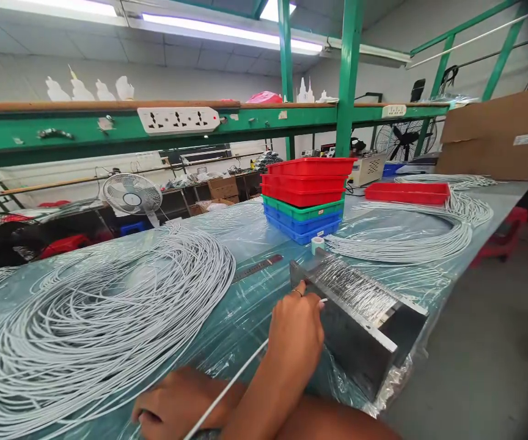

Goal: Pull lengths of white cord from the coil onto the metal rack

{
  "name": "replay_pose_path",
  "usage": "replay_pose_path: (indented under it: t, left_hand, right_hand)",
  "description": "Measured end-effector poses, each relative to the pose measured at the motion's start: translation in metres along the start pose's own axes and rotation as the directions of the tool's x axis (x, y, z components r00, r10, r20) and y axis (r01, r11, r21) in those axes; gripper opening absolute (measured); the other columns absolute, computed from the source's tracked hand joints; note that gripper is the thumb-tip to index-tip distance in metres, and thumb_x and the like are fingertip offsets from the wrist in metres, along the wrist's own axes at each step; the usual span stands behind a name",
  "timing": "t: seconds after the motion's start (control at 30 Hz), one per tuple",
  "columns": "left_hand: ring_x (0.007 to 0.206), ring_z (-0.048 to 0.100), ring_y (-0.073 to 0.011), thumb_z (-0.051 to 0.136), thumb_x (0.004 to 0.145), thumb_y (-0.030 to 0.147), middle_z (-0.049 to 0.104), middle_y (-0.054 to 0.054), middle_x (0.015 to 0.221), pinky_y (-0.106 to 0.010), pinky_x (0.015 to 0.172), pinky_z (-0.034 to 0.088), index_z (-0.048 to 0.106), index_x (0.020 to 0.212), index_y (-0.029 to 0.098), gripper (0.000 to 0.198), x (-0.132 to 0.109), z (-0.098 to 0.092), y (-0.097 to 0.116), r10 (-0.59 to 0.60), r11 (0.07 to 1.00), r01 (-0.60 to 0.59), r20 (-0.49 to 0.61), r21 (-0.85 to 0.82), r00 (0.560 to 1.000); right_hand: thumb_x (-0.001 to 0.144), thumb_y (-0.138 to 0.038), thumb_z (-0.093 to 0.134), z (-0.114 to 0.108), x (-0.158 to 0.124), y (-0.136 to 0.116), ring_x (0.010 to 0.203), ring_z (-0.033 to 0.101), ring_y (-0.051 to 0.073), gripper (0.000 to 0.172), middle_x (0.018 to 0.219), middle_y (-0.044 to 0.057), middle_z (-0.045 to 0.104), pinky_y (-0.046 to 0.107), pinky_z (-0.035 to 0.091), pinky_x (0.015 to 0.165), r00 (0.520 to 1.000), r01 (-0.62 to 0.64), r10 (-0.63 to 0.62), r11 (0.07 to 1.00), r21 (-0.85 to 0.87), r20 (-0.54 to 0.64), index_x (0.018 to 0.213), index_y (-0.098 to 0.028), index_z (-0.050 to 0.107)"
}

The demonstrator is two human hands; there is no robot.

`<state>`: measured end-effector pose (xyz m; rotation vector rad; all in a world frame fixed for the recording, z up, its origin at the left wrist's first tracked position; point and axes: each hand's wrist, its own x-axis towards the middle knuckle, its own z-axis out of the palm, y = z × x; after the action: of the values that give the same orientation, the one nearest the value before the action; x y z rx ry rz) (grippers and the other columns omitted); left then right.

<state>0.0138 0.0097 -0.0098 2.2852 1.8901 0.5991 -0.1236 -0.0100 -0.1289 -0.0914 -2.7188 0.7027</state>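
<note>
My right hand (296, 330) is closed on the end of a thin white cable (241, 373). It holds the cable's tip against the near face of a metal block (360, 330) wrapped in clear film. A ring shows on one finger. My left hand (172, 409) lies low at the table's near edge, fingers curled, and the same cable runs across it. A large loose coil of white cable (94, 324) lies on the table (264, 244) to the left of both hands.
A steel ruler (257, 267) lies flat beyond my right hand, and a small tape roll (318, 244) stands further back. Stacked red, green and blue trays (307, 195) stand mid-table, with more cable coils (410, 244) and a red tray (406, 192) to the right. A fan (132, 195) stands behind the table.
</note>
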Motion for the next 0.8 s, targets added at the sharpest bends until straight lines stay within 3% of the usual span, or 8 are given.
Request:
replay_pose_path:
  t: [0.27,0.43,0.8]
  left_hand:
    - [0.098,0.059,-0.0257,0.055,0.100,0.012,0.042,-0.007,0.132,-0.038,0.095,0.050,0.070,0.096,0.014,0.015,0.000,0.000,0.006,-0.047,0.999,0.047,0.007,0.017,0.999]
    - [0.093,0.060,-0.0250,0.060,0.094,0.009,0.039,-0.005,0.135,-0.040,0.094,0.051,0.069,0.102,0.017,0.015,-0.002,0.005,0.007,-0.046,0.999,0.046,-0.009,0.000,0.999]
    - [0.079,0.059,-0.0238,0.065,0.086,0.013,0.049,-0.011,0.116,-0.036,0.074,0.057,0.067,0.105,0.012,0.018,-0.010,0.008,0.008,0.089,0.996,-0.088,-0.056,0.025,0.994]
  right_hand:
    - [0.085,-0.035,0.044,-0.009,-0.001,-0.006,0.076,0.066,0.017,0.026,0.093,-0.003,0.073,0.025,0.042,0.060,0.999,-0.039,0.041,0.997,-0.074,0.026,0.099,-0.027,0.064]
    - [0.084,-0.031,0.046,-0.002,0.001,-0.003,0.073,0.064,0.016,0.024,0.085,-0.004,0.072,0.024,0.039,0.059,0.999,-0.022,0.019,0.997,-0.072,-0.036,0.098,-0.027,0.064]
    - [0.083,-0.020,0.051,-0.005,-0.002,-0.007,0.074,0.063,0.016,0.023,0.085,0.003,0.072,0.024,0.035,0.063,0.998,-0.045,0.044,0.999,-0.025,-0.046,0.098,-0.021,0.068]
